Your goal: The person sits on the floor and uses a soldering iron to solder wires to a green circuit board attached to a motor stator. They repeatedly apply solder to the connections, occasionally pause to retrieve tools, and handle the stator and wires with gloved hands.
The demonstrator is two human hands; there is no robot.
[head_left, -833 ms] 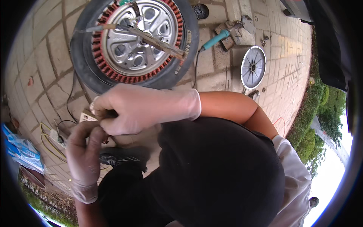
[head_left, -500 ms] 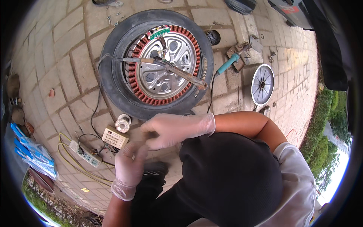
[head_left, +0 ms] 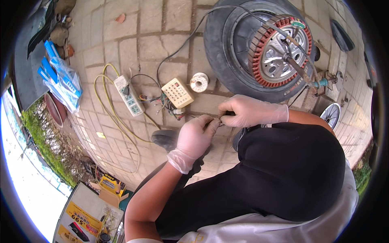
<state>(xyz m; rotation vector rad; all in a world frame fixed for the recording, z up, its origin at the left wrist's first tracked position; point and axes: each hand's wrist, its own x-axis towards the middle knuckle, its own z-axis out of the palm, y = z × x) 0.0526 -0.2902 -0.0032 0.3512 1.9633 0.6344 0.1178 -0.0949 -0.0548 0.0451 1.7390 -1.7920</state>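
Observation:
My left hand (head_left: 194, 137) and my right hand (head_left: 251, 110), both in thin whitish gloves, meet fingertip to fingertip above the paving. Each is closed in a pinch. Something small and dark sits between the fingertips, too small to name. Just beyond my left hand lies a cream box with rows of buttons or lights (head_left: 177, 93), with coloured leads (head_left: 172, 108) running from its side. A spool of silvery wire (head_left: 199, 82) stands next to that box. Farther right, a motor stator with copper windings (head_left: 279, 50) rests on a black tyre (head_left: 227, 52).
A power strip (head_left: 129, 95) with a yellow cable (head_left: 106, 107) lies left of the box. Blue-and-clear plastic packets (head_left: 60, 79) are at the far left. A teal-handled soldering iron (head_left: 320, 83) and a round metal cover (head_left: 331, 115) are at the right. My shoe (head_left: 164, 139) is near the cable.
The view has swung left, so the tyre and stator now appear at the upper right. My hands, blurred and apart at the fingers before, now touch at the fingertips.

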